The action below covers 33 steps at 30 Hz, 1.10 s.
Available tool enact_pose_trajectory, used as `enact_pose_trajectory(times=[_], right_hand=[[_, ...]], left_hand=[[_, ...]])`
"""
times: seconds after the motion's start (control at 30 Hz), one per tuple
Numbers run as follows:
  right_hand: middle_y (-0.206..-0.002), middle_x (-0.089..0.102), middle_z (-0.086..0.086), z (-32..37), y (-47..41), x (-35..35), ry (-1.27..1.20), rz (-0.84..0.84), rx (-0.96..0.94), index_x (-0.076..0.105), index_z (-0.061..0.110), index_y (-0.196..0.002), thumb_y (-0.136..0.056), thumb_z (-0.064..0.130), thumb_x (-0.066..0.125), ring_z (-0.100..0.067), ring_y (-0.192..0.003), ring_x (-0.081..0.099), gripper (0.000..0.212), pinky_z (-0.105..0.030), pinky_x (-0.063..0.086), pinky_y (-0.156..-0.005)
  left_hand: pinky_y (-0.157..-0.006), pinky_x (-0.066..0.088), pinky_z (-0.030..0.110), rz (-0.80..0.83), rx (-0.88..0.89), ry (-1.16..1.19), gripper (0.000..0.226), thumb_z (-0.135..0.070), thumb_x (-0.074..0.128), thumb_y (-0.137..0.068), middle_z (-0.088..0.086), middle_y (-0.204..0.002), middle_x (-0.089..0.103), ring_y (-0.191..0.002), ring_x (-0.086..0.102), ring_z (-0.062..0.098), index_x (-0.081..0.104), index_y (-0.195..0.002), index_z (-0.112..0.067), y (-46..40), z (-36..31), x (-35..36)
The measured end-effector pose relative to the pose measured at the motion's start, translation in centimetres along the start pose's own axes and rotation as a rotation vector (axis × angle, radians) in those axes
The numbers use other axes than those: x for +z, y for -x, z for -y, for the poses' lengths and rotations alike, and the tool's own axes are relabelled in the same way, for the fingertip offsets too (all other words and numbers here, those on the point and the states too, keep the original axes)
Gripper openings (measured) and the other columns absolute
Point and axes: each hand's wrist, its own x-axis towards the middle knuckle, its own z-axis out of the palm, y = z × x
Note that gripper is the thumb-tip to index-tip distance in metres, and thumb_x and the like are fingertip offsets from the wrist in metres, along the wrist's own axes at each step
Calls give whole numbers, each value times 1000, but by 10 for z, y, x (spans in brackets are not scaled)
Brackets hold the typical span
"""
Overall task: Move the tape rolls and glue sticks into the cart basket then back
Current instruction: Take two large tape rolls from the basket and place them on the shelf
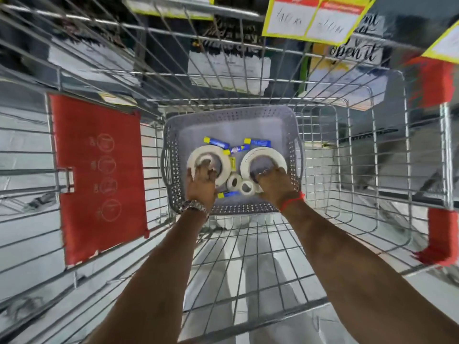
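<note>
- Left hand [201, 180] fingers hook the left big tape roll [209, 163] core.
- Right hand [272, 181] seemingly hooks the right roll [263, 160].
- Rolls: stiff, light; grip through the core.

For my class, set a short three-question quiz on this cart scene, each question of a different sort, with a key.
1. True or false: the grey basket stands inside the wire cart.
2. How many large tape rolls lie in the basket? A) one B) two C) four
3. Fill in: the left hand has fingers in the core of the left large roll, and the right hand reaches into the ____ large roll.

Key: 1 true; 2 B; 3 right. Two small rolls and blue glue sticks also lie in the basket.
</note>
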Motion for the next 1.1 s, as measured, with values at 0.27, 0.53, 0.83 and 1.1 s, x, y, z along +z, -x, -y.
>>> enact_pose_trajectory(times=[0.27, 0.53, 0.83, 1.1], right_hand=[[-120, 60, -13, -2, 3, 3, -5, -76, -28, 52, 14, -119, -79, 34, 66, -31, -117, 50, 47, -39, 36, -99], [-125, 57, -14, -6, 8, -13, -68, -117, 23, 55, 9, -120, -79, 25, 63, -32, -120, 48, 45, -39, 36, -100], [-117, 64, -16, 2, 34, -54, -190, -246, 81, 62, 10, -113, -72, 25, 65, -34, -108, 58, 43, -39, 50, -92], [-100, 68, -15, 22, 89, -89, -296, -569, 90, 67, 8, -105, -62, 14, 71, -33, -95, 63, 43, -39, 55, -86]], left_hand=[[-109, 24, 52, -80, 105, -216, 46, -28, 53, -86, 11, -146, 28, -135, 25, 29, 43, -130, -15, -8, -2, 0], [-114, 11, 53, -77, 42, -86, 48, -31, 45, -91, 13, -149, 25, -138, 20, 30, 39, -134, -11, 6, -5, -13], [-114, 17, 53, -156, 166, 9, 46, -31, 49, -84, 20, -107, 68, -106, 61, 32, 54, -122, -5, 46, -4, -49], [-57, 58, 31, -309, 278, 13, 44, -34, 40, -65, 8, -68, 70, -57, 67, 26, 71, -86, -10, 78, -4, -103]])
